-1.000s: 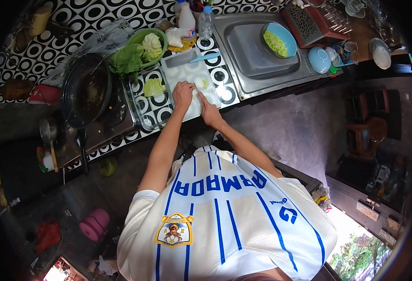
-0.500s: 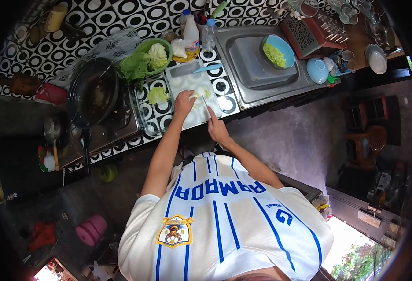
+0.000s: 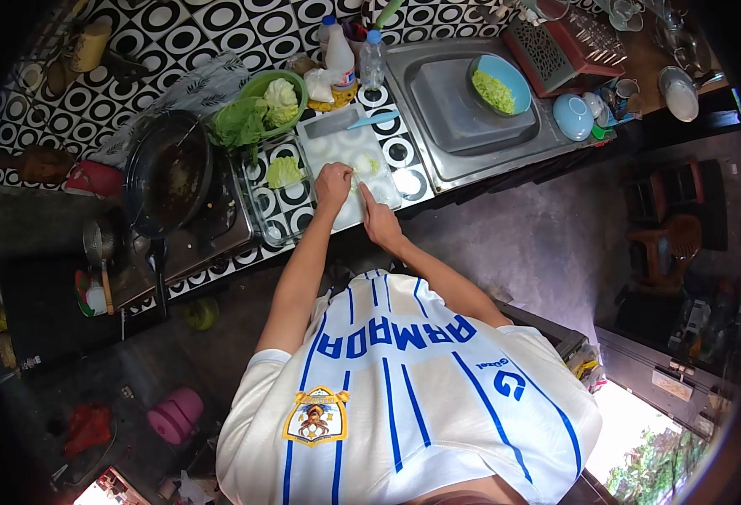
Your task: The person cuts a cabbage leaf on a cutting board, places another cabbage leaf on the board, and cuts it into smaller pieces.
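My left hand [image 3: 334, 185] is closed, its fingertips pinching a small pale piece of cabbage on the white cutting board [image 3: 351, 212]. My right hand [image 3: 380, 222] is closed round a small knife, whose thin blade points up toward the left fingers and barely shows. Just beyond the fingertips lie pale green cabbage pieces [image 3: 365, 164]. A broad knife with a blue handle [image 3: 374, 119] rests across the board's far end. Left of the board, a cabbage leaf [image 3: 284, 172] sits in a clear glass dish [image 3: 274, 231].
Behind stands a green basin [image 3: 271, 82] with cabbage and leafy greens. A large black pan [image 3: 168, 172] sits on the stove at left. On the right, a blue bowl [image 3: 518, 80] of shredded cabbage stands on the sink. Bottles [image 3: 372, 63] line the wall.
My left fingers have curled in closer over the board. My right hand has shifted slightly left, and the knife blade shows less than before.
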Demonstrator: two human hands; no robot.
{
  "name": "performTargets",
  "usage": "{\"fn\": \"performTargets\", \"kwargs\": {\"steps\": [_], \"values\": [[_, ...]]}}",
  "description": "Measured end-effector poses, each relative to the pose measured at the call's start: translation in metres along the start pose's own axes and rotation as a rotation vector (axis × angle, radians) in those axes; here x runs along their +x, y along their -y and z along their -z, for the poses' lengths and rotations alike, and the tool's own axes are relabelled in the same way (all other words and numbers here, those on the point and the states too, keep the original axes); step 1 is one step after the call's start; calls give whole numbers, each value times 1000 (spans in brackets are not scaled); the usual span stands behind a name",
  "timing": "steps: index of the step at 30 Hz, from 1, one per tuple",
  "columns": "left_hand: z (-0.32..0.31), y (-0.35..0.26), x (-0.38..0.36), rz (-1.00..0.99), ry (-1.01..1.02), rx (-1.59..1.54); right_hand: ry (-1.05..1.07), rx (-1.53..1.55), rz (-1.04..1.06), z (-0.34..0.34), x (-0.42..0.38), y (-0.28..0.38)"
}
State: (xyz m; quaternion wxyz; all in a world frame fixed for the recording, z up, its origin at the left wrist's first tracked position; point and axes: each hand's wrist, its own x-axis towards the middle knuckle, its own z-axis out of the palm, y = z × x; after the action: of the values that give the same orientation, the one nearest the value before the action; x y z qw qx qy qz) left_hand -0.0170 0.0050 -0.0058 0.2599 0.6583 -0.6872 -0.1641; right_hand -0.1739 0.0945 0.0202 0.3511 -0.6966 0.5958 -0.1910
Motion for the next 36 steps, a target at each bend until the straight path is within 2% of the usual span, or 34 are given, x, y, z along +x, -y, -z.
{"fn": "performTargets", "kwargs": {"steps": [18, 24, 30, 33, 36], "values": [[-1, 2, -2, -34, -21, -36, 28, -30, -80, -4, 9, -5], [-3, 2, -2, -6, -36, -51, 85, -83, -119, 13, -25, -11], [7, 2, 1, 43, 38, -30, 7, 5, -59, 12, -22, -15], [7, 8, 3, 32, 19, -177, 43, -7, -96, 19, -14, -5], [8, 11, 6, 107, 119, -178, 27, 31, -44, 19, -4, 1]]}}
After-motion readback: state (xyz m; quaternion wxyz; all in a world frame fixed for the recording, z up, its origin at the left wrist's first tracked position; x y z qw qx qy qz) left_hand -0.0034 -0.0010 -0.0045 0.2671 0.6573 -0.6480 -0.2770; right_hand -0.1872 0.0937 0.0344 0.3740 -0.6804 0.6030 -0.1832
